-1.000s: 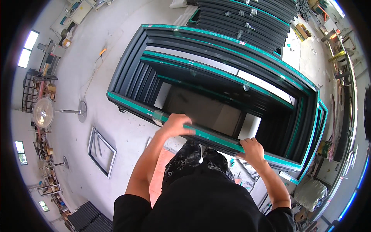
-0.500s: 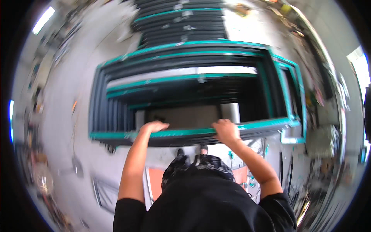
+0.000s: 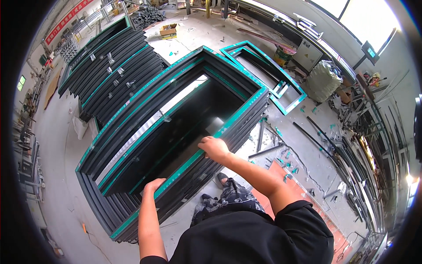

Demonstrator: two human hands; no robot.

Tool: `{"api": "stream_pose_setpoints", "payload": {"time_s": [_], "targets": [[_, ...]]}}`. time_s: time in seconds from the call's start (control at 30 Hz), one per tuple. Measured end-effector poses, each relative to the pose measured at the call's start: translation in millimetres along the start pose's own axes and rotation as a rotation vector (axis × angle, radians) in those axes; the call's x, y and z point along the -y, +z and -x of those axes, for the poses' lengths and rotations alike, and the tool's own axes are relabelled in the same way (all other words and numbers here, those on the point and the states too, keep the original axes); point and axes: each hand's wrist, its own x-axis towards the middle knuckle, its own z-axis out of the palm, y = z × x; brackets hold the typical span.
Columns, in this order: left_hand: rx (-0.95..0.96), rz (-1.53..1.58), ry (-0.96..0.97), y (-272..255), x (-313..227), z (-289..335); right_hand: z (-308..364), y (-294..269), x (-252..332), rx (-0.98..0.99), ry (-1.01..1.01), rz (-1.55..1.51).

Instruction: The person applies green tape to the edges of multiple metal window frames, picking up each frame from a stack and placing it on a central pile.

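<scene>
A stack of black rectangular window frames (image 3: 127, 105), the top one edged with green tape, lies in front of me at a slant. My left hand (image 3: 154, 185) rests on the near bar of the top window frame (image 3: 189, 163), its fingers curling over the inner edge. Farther right along that same bar, my right hand (image 3: 214, 148) grips with the thumb side up and its fingertips bent down inside. Both hands are closed on it. The underside of the bar cannot be seen.
Behind lies another long pile of black frames (image 3: 110, 75). A smaller green-edged frame (image 3: 263, 72) leans at the stack's right end. Loose black bars (image 3: 318, 138) and scraps litter the floor at right, near an orange board (image 3: 303, 193). A cardboard box (image 3: 168, 31) sits farther back.
My view has swung to the right, so the stack now appears slanted instead of level across. Both hands stay on the near bar of the top frame.
</scene>
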Motion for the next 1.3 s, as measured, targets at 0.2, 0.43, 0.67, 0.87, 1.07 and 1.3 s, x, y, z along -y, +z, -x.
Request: {"api": "stream_pose_setpoints", "payload": {"time_s": [0.2, 0.43, 0.67, 0.87, 1.07, 1.3], "targets": [[-0.022, -0.01, 0.077, 6, -7, 13, 2, -6, 4, 0.024, -0.016, 0.007], [-0.288, -0.065, 0.032, 7, -11, 27, -3, -16, 8, 0.074, -0.015, -0.021], [-0.635, -0.145, 0.198, 28, 7, 76, -9, -13, 17, 0.147, -0.024, 0.1], [-0.797, -0.21, 0.143, 35, 1, 87, -11, -21, 22, 0.274, -0.017, 0.094], [-0.814, -0.217, 0.137, 34, 0, 87, -8, -18, 24, 0.148, -0.013, 0.042], [-0.89, -0.242, 0.122, 38, 2, 85, -3, -12, 30, 0.096, 0.013, 0.007]]}}
